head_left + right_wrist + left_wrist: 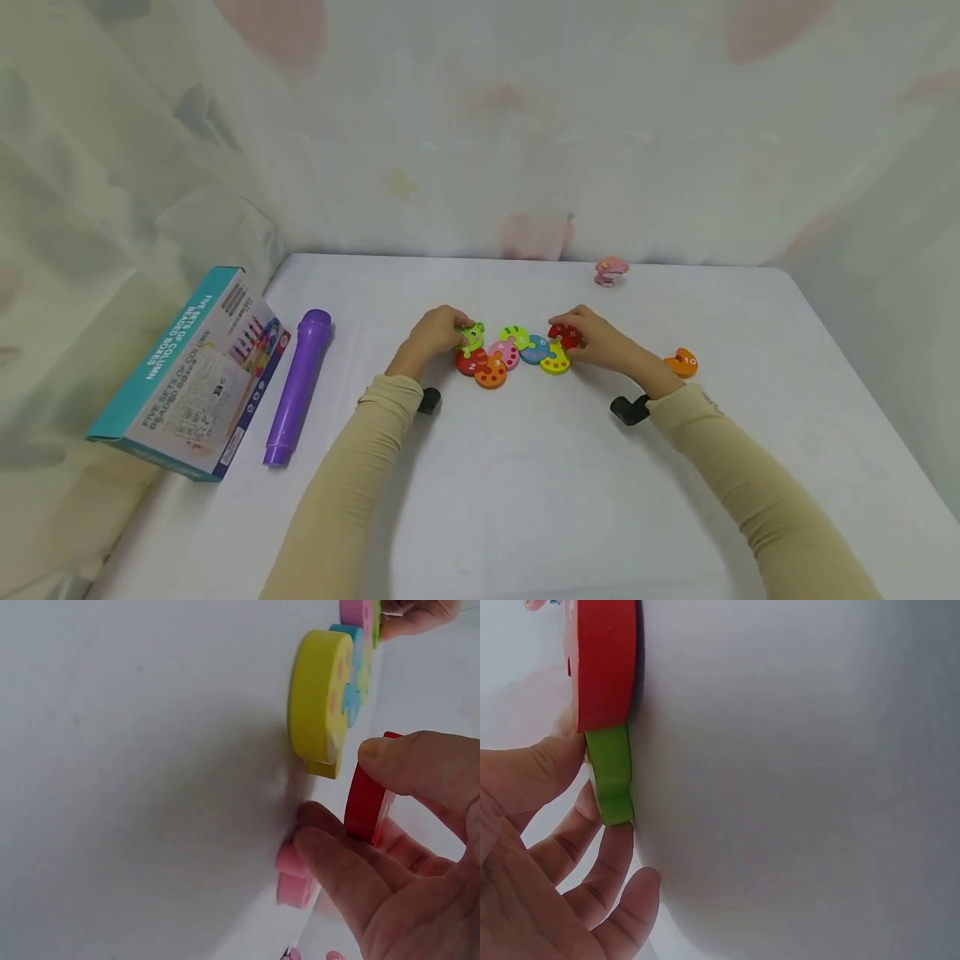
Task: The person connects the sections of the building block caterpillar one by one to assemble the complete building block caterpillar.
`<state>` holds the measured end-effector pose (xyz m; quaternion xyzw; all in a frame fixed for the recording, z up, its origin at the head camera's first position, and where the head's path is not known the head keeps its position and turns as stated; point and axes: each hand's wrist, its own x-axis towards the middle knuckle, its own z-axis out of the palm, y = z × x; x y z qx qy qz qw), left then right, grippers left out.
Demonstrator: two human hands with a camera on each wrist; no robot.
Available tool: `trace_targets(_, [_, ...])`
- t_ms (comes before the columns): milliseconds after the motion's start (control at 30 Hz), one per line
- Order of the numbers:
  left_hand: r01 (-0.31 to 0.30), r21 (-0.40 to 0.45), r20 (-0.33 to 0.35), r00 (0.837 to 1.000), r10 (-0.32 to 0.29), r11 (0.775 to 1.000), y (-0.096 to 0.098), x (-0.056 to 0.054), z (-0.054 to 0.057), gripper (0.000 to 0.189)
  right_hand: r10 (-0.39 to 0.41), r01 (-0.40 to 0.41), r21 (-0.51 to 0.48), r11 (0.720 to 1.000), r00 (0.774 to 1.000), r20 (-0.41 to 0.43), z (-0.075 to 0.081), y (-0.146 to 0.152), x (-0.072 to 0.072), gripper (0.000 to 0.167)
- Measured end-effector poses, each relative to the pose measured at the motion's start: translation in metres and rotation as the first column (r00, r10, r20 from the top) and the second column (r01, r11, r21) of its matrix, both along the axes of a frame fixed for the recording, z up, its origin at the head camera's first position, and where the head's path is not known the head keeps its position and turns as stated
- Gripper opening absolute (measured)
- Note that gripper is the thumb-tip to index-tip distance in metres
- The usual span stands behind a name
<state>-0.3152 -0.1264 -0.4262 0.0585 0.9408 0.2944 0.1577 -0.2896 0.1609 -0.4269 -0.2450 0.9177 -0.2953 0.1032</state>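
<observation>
A chain of flat, colourful numbered caterpillar puzzle pieces [491, 374] lies across the middle of the table. My left hand [437, 332] pinches the green head piece [612, 776] at the chain's left end, its thumb near the join with the red piece [604, 664]. At the other end my right hand [597, 340] holds a red piece [367, 802] between thumb and fingers. It is tilted just off the table, beside the yellow piece [319, 697] and apart from it in the right wrist view. Under the right fingers sits a pink piece [295, 879], hidden in the head view.
An orange piece marked 10 [682, 363] lies right of the right forearm. A small pink toy [611, 270] stands near the back edge. On the left are a purple tube [298, 387] and a teal-and-white box [195, 375]. Curtains surround the white table [540, 483].
</observation>
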Motion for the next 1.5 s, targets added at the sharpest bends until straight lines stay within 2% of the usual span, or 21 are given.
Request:
trace_targets(267, [0.004,0.002,0.007,1.0,-0.004,1.0,0.0,-0.002,0.0,0.035,0.023,-0.017,0.118,0.993,0.998,-0.055,-0.003,-0.004,-0.001,0.048])
trace_targets(500, [0.001,0.012,0.009,1.0,-0.001,1.0,0.0,-0.003,-0.002,0.034,0.095,-0.073,0.248,0.966,0.992,-0.079,-0.005,-0.004,-0.003,0.046])
trace_targets(667, [0.0,0.013,0.009,1.0,0.0,1.0,0.0,-0.003,-0.003,0.034,0.108,-0.088,0.241,0.967,0.991,-0.075,-0.001,-0.001,-0.003,0.049])
trace_targets(733, [-0.001,0.012,0.008,1.0,0.001,1.0,0.0,-0.003,-0.003,0.034,0.07,-0.053,0.194,0.979,0.994,-0.083,0.002,0.001,-0.004,0.046])
trace_targets(833, [-0.004,0.009,0.004,1.0,0.003,1.0,0.0,-0.003,-0.003,0.034,-0.037,0.054,0.126,0.991,0.99,-0.136,0.008,0.005,-0.008,0.042])
trace_targets(967, [-0.005,0.005,0.001,1.0,0.005,1.0,0.0,-0.002,-0.003,0.034,-0.151,0.177,0.132,0.975,0.971,-0.186,0.012,0.01,-0.016,0.041])
trace_targets(1200, [-0.01,0.004,0.004,1.0,0.01,1.0,0.0,-0.001,-0.003,0.034,-0.138,0.17,0.292,0.941,0.982,-0.125,0.008,0.01,-0.028,0.05])
trace_targets(1500, [-0.008,-0.001,-0.004,1.0,0.008,1.0,0.001,0.0,0.0,0.034,-0.218,0.234,0.321,0.918,0.972,-0.083,0.001,0.006,-0.031,0.048])
